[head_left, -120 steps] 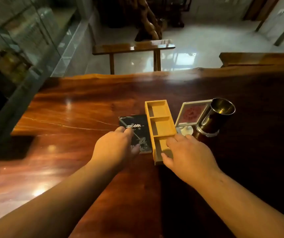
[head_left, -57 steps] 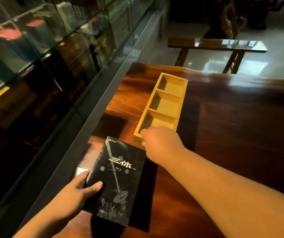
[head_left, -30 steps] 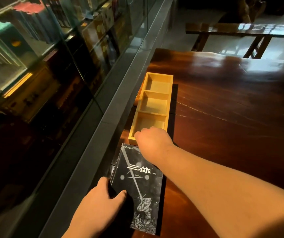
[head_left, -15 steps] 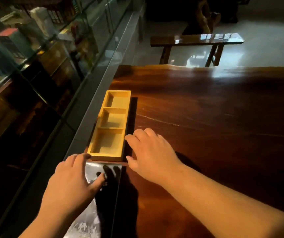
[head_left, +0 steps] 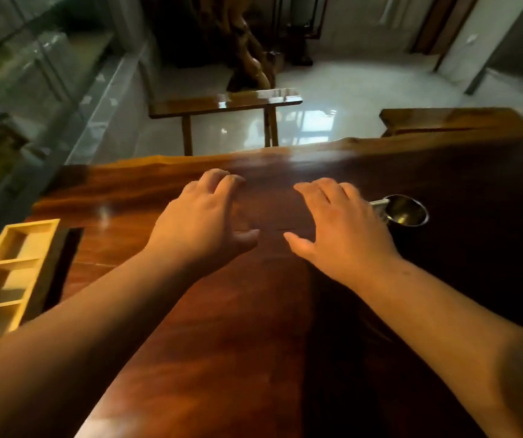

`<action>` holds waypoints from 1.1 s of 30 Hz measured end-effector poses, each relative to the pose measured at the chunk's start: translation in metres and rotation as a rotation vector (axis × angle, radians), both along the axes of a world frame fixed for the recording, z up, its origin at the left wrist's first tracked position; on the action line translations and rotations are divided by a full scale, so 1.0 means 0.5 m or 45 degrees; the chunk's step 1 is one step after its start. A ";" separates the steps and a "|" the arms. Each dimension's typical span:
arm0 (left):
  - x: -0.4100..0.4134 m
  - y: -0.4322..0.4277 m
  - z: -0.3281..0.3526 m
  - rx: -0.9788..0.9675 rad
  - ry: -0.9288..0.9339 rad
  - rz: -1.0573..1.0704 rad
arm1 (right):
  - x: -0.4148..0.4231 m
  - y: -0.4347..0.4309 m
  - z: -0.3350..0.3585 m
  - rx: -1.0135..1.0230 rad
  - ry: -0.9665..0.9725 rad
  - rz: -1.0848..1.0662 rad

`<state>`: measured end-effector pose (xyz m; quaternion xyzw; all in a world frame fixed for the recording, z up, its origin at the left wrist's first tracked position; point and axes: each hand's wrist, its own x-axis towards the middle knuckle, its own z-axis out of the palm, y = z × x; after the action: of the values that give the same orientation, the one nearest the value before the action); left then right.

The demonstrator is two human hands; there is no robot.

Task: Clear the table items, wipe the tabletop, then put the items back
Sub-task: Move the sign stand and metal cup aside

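While the three-compartment wooden tray [head_left: 10, 276] sits parked at the table's [head_left: 222, 358] left edge, the steel mug [head_left: 407, 210] beside the right hand [head_left: 339, 229] isn't cleared. Both it and the left hand [head_left: 203, 226] hover spread, holding nothing. Wiping hasn't started, I'd say.

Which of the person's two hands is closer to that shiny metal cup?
The right hand: its fingers partly cover the metal cup, while the left hand hovers farther left, over bare table.
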<state>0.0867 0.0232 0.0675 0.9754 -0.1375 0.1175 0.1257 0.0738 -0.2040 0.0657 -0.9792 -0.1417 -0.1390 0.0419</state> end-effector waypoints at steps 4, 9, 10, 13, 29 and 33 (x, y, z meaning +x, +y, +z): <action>0.059 -0.204 -0.006 0.034 -0.070 -0.133 | 0.025 -0.192 0.016 -0.020 -0.014 -0.165; 0.114 -0.370 -0.057 0.096 -0.014 -0.215 | 0.041 -0.355 -0.026 -0.031 0.081 -0.270; 0.124 -0.389 -0.070 0.119 0.016 -0.215 | 0.044 -0.376 -0.042 -0.024 0.114 -0.279; 0.147 -0.427 -0.105 0.206 0.076 -0.211 | 0.052 -0.421 -0.095 -0.027 0.211 -0.297; 0.180 -0.417 -0.173 0.209 0.057 -0.104 | 0.114 -0.432 -0.194 -0.033 0.340 -0.284; 0.162 -0.309 -0.158 0.157 -0.004 -0.070 | 0.113 -0.352 -0.177 -0.065 0.263 -0.140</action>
<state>0.1679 -0.1311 -0.0117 0.9770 -0.1713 0.1068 0.0685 0.1302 -0.3802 -0.0228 -0.9953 -0.0863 -0.0358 0.0236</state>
